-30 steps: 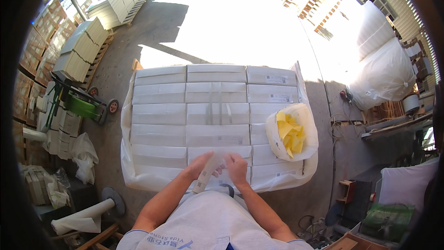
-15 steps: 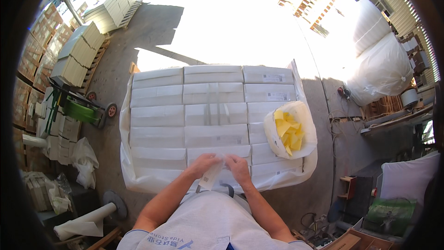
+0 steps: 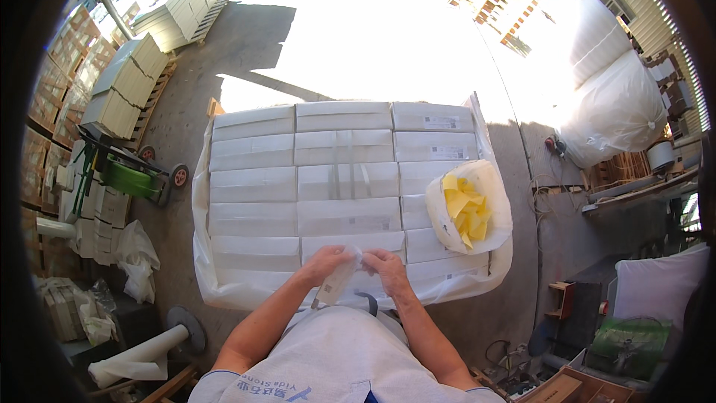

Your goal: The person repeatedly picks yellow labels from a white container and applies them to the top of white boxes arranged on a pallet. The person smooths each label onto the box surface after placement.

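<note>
Close to my body, over the near edge of the stacked white boxes (image 3: 347, 216), both hands are together at a whitish label strip (image 3: 337, 288). My left hand (image 3: 328, 263) grips it, and its lower part hangs down with a small dark printed square. Beside it, my right hand (image 3: 385, 269) has thumb and fingers pinched at the strip's upper end. That pinched end is too small to make out well. To the right, a white tub (image 3: 492, 213) full of yellow paper pieces (image 3: 466, 213) rests on the boxes.
White plastic sheeting (image 3: 203, 269) edges the box stack. At left are a green hand cart (image 3: 130, 177), palletised slabs (image 3: 127, 86) and a roll of white film (image 3: 142, 354). Large wrapped foam rolls (image 3: 615, 101) and a cluttered bench (image 3: 634, 198) are on the right.
The label strip's hanging end has swung slightly left and tilts more. My right hand has shifted a little to the right, its fingers still pinched. Boxes and tub stay put.
</note>
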`<state>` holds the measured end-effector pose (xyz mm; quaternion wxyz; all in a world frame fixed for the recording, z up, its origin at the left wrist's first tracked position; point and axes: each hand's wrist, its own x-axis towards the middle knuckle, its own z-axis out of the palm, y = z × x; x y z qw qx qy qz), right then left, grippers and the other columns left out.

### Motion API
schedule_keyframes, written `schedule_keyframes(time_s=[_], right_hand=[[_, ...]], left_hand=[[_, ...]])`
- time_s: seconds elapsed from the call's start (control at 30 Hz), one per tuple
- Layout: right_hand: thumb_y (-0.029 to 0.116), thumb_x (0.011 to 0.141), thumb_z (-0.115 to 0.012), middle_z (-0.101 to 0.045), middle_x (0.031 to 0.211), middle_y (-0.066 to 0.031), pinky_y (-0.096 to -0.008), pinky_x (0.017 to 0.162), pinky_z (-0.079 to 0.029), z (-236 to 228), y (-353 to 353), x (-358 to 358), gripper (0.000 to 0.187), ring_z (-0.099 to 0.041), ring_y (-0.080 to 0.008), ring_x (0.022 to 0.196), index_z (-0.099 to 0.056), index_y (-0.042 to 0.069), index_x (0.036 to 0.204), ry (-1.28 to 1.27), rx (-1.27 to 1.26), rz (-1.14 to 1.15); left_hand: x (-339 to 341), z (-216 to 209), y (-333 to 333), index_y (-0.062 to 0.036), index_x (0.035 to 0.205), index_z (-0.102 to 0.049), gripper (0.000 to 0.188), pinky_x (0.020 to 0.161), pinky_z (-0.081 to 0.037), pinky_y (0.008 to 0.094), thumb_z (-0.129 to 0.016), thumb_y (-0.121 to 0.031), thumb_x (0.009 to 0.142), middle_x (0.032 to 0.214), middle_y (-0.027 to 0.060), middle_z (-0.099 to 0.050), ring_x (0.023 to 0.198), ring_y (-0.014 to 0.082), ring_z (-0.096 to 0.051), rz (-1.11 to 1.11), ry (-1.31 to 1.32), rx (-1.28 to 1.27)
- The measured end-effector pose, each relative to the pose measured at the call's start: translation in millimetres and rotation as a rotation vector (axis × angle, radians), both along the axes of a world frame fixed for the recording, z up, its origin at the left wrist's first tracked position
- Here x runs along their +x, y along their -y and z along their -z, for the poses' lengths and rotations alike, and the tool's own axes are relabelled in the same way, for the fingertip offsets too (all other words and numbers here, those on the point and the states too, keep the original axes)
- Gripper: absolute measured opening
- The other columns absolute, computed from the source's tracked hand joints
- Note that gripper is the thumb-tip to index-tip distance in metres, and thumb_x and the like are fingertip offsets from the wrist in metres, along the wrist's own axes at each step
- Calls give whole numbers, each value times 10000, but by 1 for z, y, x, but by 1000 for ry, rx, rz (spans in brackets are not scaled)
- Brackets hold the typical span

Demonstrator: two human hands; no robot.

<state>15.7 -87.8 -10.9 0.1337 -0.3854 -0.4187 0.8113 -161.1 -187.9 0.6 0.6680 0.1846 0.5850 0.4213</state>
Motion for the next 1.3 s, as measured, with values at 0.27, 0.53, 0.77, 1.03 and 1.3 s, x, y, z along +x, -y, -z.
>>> schedule_keyframes(time_s=[0.27, 0.53, 0.77, 1.03, 1.3], right_hand=[[172, 887, -677, -685, 804, -22, -204, 577, -406, -16, -5, -4, 196, -577, -62, 681, -705, 3, 982, 137, 160, -102], [169, 883, -686, -686, 821, -28, -204, 574, -401, -18, -9, -6, 197, -574, -69, 679, -709, -4, 973, 34, 43, -96], [189, 885, -688, -681, 795, -25, -207, 582, -419, -22, -8, -9, 201, -571, -68, 671, -717, 1, 952, 175, 173, -146], [211, 853, -683, -684, 735, -35, -250, 615, -472, -9, -4, -11, 221, -597, -85, 664, -718, -3, 897, 264, 425, -193], [273, 793, -671, -678, 708, -146, -336, 603, -501, -1, 11, -12, 256, -647, -212, 617, -702, 27, 861, 423, 724, -143]], left_hand=[[-3, 4, 3, -21, 1065, -684, 357, 719, -480, 311, -596, -322, 896, 924, 70, -661, 817, 145, -597, 48, -129, -5], [-6, 0, 1, -19, 1069, -685, 378, 719, -477, 311, -590, -342, 895, 926, 69, -661, 819, 142, -593, 59, -122, -6], [-6, 6, 1, -16, 1055, -688, 377, 710, -478, 311, -587, -346, 903, 904, 66, -666, 805, 140, -594, 69, -181, 18], [-2, 19, 4, -34, 995, -700, 322, 667, -489, 323, -593, -325, 910, 813, 92, -680, 720, 145, -600, 142, -388, 68], [14, 11, 1, -62, 923, -689, 227, 631, -480, 361, -606, -273, 918, 756, 144, -661, 642, 247, -601, 254, -818, 190]])
